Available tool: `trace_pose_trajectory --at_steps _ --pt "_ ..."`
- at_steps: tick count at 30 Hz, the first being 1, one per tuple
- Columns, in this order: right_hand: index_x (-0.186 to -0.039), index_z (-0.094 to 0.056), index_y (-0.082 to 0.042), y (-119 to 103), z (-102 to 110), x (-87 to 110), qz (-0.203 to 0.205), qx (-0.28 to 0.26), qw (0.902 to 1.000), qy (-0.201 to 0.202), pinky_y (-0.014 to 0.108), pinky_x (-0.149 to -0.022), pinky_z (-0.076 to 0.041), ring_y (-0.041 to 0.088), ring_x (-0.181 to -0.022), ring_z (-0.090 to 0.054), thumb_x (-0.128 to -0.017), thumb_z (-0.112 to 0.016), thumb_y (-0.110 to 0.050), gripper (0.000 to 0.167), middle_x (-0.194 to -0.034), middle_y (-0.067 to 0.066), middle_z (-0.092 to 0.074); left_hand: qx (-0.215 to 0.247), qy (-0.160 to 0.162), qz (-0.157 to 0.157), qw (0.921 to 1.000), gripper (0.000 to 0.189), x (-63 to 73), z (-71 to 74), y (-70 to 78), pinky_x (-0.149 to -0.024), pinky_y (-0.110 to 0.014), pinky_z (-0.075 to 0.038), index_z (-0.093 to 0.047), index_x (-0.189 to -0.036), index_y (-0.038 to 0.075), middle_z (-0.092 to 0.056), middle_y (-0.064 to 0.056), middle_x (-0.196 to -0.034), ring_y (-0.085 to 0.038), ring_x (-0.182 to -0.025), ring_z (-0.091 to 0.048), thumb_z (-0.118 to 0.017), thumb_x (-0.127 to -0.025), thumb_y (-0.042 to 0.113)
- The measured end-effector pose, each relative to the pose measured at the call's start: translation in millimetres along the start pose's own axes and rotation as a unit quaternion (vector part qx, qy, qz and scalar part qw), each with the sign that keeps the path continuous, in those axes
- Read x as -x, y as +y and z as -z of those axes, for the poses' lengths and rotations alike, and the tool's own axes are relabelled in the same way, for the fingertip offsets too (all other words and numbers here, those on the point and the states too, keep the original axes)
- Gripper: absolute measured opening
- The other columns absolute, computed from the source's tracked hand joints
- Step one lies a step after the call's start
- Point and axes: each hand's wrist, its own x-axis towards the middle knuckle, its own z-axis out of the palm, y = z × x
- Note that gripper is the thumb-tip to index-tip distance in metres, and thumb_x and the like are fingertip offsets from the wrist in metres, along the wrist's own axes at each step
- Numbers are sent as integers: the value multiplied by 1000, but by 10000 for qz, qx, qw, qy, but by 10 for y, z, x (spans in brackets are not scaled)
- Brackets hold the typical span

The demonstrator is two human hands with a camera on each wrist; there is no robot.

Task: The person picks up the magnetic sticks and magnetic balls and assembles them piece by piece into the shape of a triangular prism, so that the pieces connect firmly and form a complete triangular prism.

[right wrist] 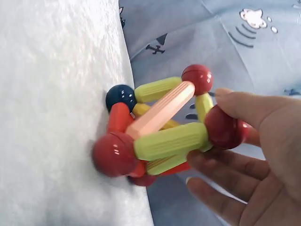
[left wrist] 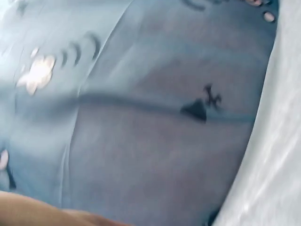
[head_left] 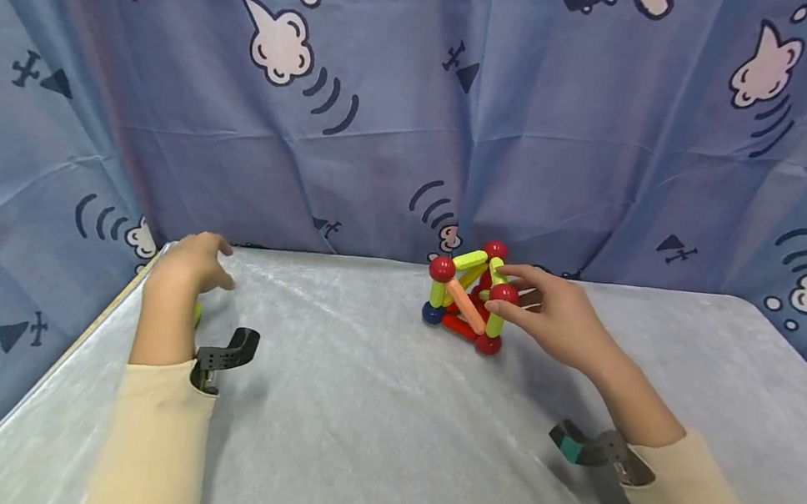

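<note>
A cube-like frame of magnetic building rods and balls [head_left: 466, 314] stands on the table right of the middle. Its upright and top rods are yellow-green, and a peach rod [right wrist: 162, 110] slants across one side. Red balls join most corners; a dark blue ball [right wrist: 121, 98] sits at one bottom corner. My right hand [head_left: 554, 317] holds the near top red ball [right wrist: 225, 127] between thumb and fingers. Over the table's left side, my left hand [head_left: 188, 266] hangs with loosely bent fingers and nothing visible in it. Just beneath it, a yellow-green piece [head_left: 197, 313] shows, mostly hidden.
A grey-white cloth covers the table [head_left: 353, 414]. Behind it and along the left hangs a blue patterned curtain [head_left: 392, 99]. The table's left edge [head_left: 77, 355] runs close to my left arm. Each wrist carries a dark camera mount [head_left: 224, 356].
</note>
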Motion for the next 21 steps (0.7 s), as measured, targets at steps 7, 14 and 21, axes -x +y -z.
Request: trace_pose_trajectory --at_steps 7,14,21 --pt "-142 -56 -15 84 -31 -49 -168 -347 9992 90 52 -93 -58 33 -110 -70 -94 -72 -42 57 -130 15 -67 248 -1036 465 9932 59 76 -55 -261 -78 -40 -52 -54 -133 -3 -62 -26 -110 -31 -95 -60 -77 -81 12" --pt "-143 -55 -16 123 -55 -59 -150 -491 9986 133 52 -94 -58 34 -112 -69 -94 -71 -43 59 -134 15 -65 581 -1068 374 9919 37 -10 -152 -286 -61 -27 -45 -62 -115 -2 -54 -4 -72 -15 -63 -51 -74 -80 0" --pt "-144 -53 -17 141 -69 -57 -158 -556 9982 168 53 -94 -57 34 -112 -68 -95 -71 -35 55 -138 15 -62 1032 -814 -12 9913 38 -175 -211 -261 -64 -26 -49 -64 -119 -6 -65 -13 -91 -14 -69 -57 -74 -83 2"
